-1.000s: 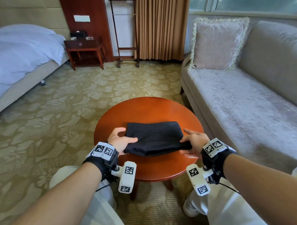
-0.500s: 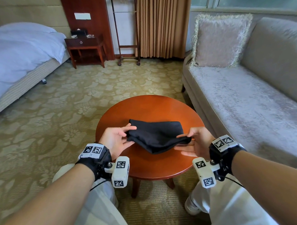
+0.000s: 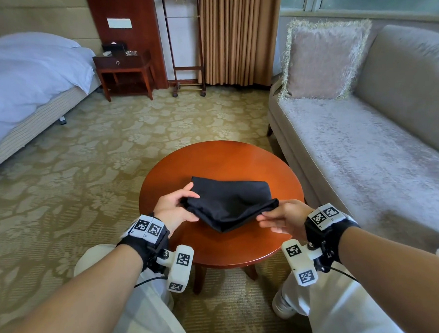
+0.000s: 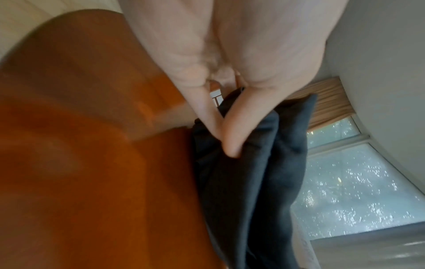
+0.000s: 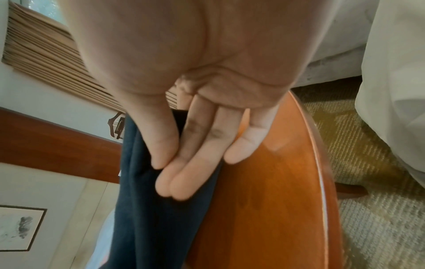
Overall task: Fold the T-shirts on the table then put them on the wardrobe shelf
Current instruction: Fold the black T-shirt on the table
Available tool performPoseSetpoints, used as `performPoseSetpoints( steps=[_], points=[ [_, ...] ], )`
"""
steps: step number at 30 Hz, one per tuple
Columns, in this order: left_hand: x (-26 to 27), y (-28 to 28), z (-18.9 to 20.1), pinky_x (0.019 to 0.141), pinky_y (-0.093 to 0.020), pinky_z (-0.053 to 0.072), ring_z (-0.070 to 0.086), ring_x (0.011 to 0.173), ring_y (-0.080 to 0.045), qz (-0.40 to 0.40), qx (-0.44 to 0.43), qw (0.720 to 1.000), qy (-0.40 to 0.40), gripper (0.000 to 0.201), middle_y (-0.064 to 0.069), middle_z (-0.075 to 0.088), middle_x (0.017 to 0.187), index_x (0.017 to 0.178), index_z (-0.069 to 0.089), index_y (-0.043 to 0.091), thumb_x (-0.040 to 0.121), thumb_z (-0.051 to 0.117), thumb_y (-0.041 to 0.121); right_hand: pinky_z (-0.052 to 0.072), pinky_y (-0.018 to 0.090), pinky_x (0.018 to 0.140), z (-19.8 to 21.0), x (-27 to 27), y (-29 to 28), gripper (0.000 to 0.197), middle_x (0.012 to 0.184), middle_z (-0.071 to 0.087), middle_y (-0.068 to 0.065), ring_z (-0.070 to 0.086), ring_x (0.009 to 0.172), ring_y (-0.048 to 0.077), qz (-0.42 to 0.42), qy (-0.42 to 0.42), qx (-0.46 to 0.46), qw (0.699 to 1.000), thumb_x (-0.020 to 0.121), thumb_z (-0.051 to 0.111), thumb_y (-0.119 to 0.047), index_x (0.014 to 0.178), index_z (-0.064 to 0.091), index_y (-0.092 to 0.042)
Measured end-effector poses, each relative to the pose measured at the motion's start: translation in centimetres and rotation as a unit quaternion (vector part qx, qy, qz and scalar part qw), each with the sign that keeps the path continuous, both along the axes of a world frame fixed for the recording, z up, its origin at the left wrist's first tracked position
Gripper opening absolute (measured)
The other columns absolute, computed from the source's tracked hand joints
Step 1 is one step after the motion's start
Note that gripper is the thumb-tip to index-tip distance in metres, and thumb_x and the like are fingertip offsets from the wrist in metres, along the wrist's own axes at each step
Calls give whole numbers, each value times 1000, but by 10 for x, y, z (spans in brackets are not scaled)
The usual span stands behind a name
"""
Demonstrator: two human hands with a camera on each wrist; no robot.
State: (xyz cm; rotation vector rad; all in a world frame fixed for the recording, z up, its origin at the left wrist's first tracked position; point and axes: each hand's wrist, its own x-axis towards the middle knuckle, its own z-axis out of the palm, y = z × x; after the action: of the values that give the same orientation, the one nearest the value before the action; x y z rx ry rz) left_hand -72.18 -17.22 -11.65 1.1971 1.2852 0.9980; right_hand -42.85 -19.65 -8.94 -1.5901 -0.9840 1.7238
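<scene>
A folded black T-shirt (image 3: 230, 202) hangs between my two hands just above the round wooden table (image 3: 220, 158), sagging in the middle toward the tabletop. My left hand (image 3: 182, 205) pinches its left edge between thumb and fingers; the left wrist view shows the dark cloth (image 4: 250, 182) caught there by the left hand (image 4: 220, 131). My right hand (image 3: 271, 215) pinches the right edge, thumb on top and fingers under. In the right wrist view the thumb and fingers of the right hand (image 5: 165, 172) press on the cloth (image 5: 151, 218).
A grey sofa (image 3: 364, 155) with a fringed cushion (image 3: 322, 61) stands right of the table. A bed (image 3: 26, 81) lies at the far left, a nightstand (image 3: 123, 69) and curtain (image 3: 238, 34) at the back. Patterned carpet (image 3: 88, 172) surrounds the table. My knees are at the table's near rim.
Both hands have gone from resting at the shirt's sides to pinching its edges and raising it off the table; the cloth now sags between them.
</scene>
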Motion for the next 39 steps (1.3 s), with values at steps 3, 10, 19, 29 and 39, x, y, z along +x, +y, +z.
performPoseSetpoints(
  steps=[3,10,19,29,39],
  points=[
    [2,-2,4,71,-14,50,62,93,-7,-8,21,998,60,54,3,64,128,117,69,19,75,71,-15,42,26,60,-1,0,3,12,60,62,2,55,52,15,-8,-86,8,996,81,75,-18,82,64,-14],
    [-6,7,5,95,-28,45,65,103,-11,-44,43,985,161,29,3,73,105,106,70,18,79,78,8,43,32,72,9,3,12,20,74,63,2,58,74,18,-103,-216,72,968,71,82,-30,71,67,-17],
    [-5,25,-7,96,-34,48,63,106,-11,-34,13,986,163,17,5,72,105,99,67,14,88,71,26,42,29,69,2,-4,27,11,85,68,7,62,81,21,-132,-177,135,966,84,72,-23,88,71,-13],
    [0,41,-21,59,-33,31,45,64,-25,-6,5,940,341,45,-4,42,65,70,43,8,100,47,41,45,30,77,-34,-14,51,32,97,66,14,61,89,32,-100,-379,99,915,95,50,-46,92,65,-18],
    [6,64,-27,53,-32,29,46,62,-23,23,2,910,413,45,-6,46,65,70,45,9,100,45,43,38,26,59,-44,-18,72,40,93,63,12,55,68,25,-72,-445,21,892,96,43,-43,95,65,-9]
  ],
)
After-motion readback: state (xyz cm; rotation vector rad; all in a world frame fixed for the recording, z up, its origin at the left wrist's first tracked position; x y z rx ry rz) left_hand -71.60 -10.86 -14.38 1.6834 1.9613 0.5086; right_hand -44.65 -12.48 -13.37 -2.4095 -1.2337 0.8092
